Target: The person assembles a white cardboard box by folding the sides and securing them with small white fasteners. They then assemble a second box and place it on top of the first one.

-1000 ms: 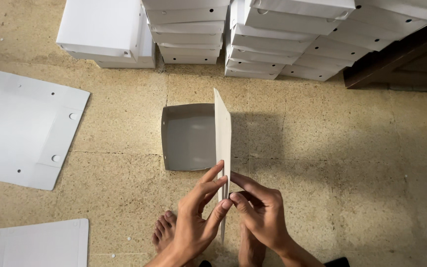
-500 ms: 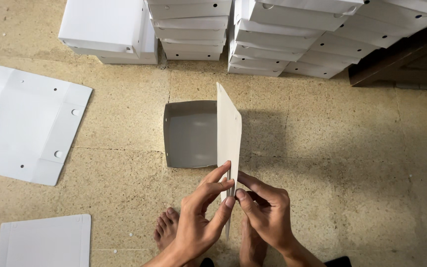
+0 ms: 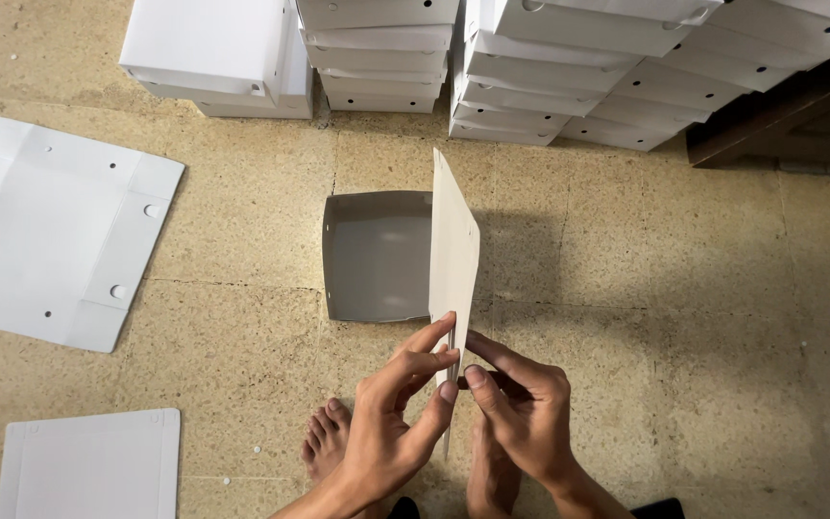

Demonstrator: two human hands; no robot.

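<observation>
My left hand (image 3: 394,423) and my right hand (image 3: 519,406) both pinch the near edge of a flat cardboard sheet (image 3: 453,255). The sheet stands upright on edge, its thin side toward me, pale and rectangular. Behind it on the floor lies an open grey box tray (image 3: 374,256), its right side hidden by the sheet. My bare feet (image 3: 325,438) show below my hands.
Stacks of folded white boxes (image 3: 569,67) line the far side, with another white box (image 3: 218,53) at the far left. Two flat white die-cut sheets (image 3: 45,231) (image 3: 88,466) lie on the tiled floor at left. A dark wooden beam (image 3: 780,125) sits at far right.
The upright sheet and both hands have stayed nearly in place; the fingers have shifted slightly along the sheet's near edge.
</observation>
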